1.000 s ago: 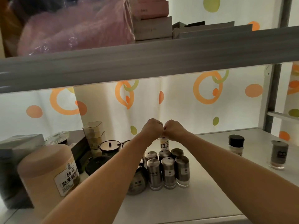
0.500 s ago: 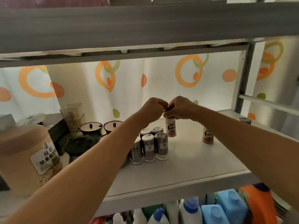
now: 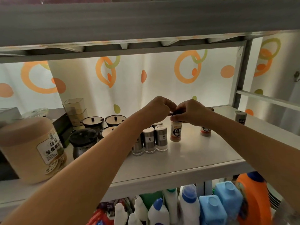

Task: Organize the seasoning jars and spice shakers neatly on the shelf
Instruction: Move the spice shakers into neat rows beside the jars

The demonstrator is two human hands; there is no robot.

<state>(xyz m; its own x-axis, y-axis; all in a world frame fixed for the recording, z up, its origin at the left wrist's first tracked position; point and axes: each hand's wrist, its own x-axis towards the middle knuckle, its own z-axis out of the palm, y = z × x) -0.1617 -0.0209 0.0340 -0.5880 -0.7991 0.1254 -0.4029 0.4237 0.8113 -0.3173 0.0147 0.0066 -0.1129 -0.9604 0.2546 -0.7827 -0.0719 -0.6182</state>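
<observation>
Both hands meet over the pepper jar [image 3: 176, 133], which stands upright on the shelf [image 3: 194, 159] just past the view's centre. The right hand [image 3: 193, 113] curls over the jar's dark cap [image 3: 176, 113] from 3 o'clock, fingers on top and thumb under the rim, pinching it. The left hand [image 3: 159, 109] comes in from 9 o'clock with fingers curled tight and tips against the cap's edge; whether they pinch it or only touch, I cannot tell.

At the jar's 9 o'clock a cluster of steel shakers [image 3: 160, 140] stands close together, the nearest just beside the jar; the left forearm hides part of the group. At the jar's 3 o'clock, partly behind the right wrist, is a second jar [image 3: 205, 131] with a like label. Well apart at 2 o'clock, near the shelf's far corner, stands a lone shaker [image 3: 240, 117].

Towards 9 o'clock of the shakers sit black lidded pots [image 3: 92, 121], with a clear box [image 3: 74, 109] behind them at 11 o'clock and a big tan tub [image 3: 32, 150] at the shelf's near end. A curtain [image 3: 146, 75] with orange rings hangs behind. Under the shelf, at the view's 5 o'clock, stand cleaning bottles [image 3: 190, 207]
</observation>
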